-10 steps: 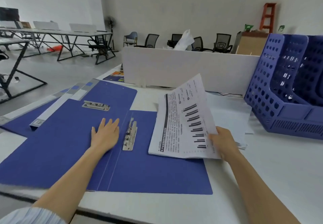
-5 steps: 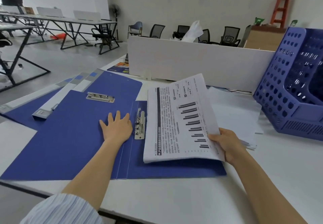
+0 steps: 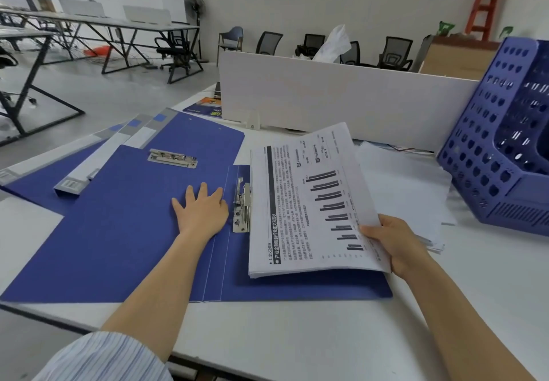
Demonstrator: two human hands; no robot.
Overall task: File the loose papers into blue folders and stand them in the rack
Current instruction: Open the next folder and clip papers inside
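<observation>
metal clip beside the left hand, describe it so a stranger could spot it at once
Start at the open blue folder lying flat on the white desk. Along its spine, between the flat left hand and the printed paper stack, sits a silver lever clip. It runs lengthwise toward the person, unlike the other silver clip farther back, which lies crosswise.

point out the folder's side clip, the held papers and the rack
side clip (image 3: 242,208): head view, on its metal lever
held papers (image 3: 309,202): head view, middle of top sheet
rack (image 3: 475,157): head view, perforated side wall
</observation>
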